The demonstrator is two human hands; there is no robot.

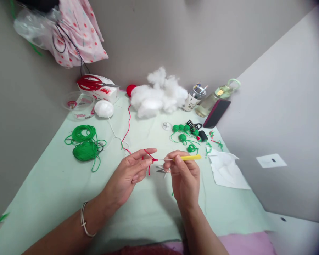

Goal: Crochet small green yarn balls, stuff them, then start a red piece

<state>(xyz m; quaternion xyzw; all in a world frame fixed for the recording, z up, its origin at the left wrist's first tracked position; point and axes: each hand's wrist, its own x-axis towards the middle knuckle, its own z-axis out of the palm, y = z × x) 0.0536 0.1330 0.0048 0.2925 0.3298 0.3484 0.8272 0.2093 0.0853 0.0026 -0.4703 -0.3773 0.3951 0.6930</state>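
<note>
My left hand [130, 173] pinches a small piece of red yarn [154, 160] between thumb and fingers, with one strand running over the raised index finger. A loose red tail dangles below the fingertips. My right hand [185, 177] is closed around the yellow handle of a crochet hook [191, 157]. Its metal shaft points left and its tip meets the red stitches. From my left hand the red strand leads back across the table to a red yarn ball [131, 90], partly hidden by stuffing. Small metal scissors [162, 170] lie beneath my hands, partly covered.
Green yarn [85, 150] and a white yarn ball [104, 108] lie left. White stuffing [159, 95] sits at the back. Red-handled scissors [90, 83] rest on a tissue pack [106, 95]. Right are green crocheted balls [182, 137], a phone [217, 113], a bottle [210, 101] and white tissue [228, 170].
</note>
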